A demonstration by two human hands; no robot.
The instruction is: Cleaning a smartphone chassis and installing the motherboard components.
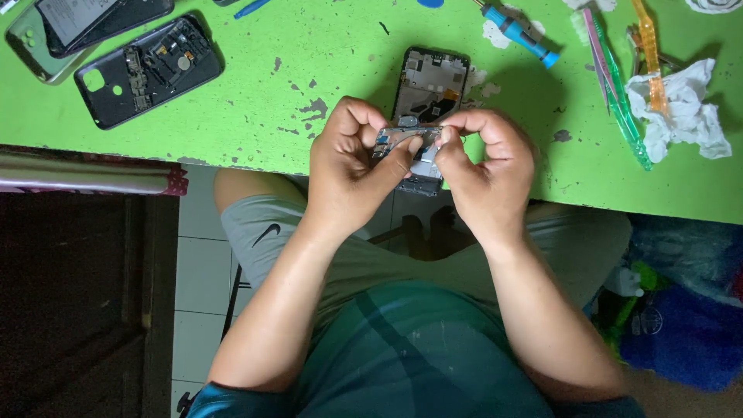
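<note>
Bench (255, 85): flat top painted bright green, paint chipped in dark flecks, front edge running across the view.

Phone back shell (148, 71): black plastic, rounded rectangle, lying face-open at the upper left of the bench, inner ribs and small round parts exposed. Just beside it, a second phone body (93, 22) with a dark glossy panel, resting on a pale green case.

Left hand (352, 166): fingers curled, thumb pressed along the lower edge of the small metal frame part (408, 139), gripping its left end.

Right hand (484, 166): fingers bent inward, thumb and forefinger pinching the right end of the same part.

Small metal frame part: grey, thin, bar-like with blue specks, held between both hands just above the front edge of the bench, partly hidden by the fingers.

Phone chassis (431, 81): black-rimmed, silver-grey inside, lying on the bench directly behind the hands.

Crumpled tissue (685, 108): white, creased, at the right of the bench.

Tweezers (615, 89): translucent green plastic, long and tapered, just left of the tissue.

Screwdriver (517, 31): blue handle, slim, near the back edge.
</note>
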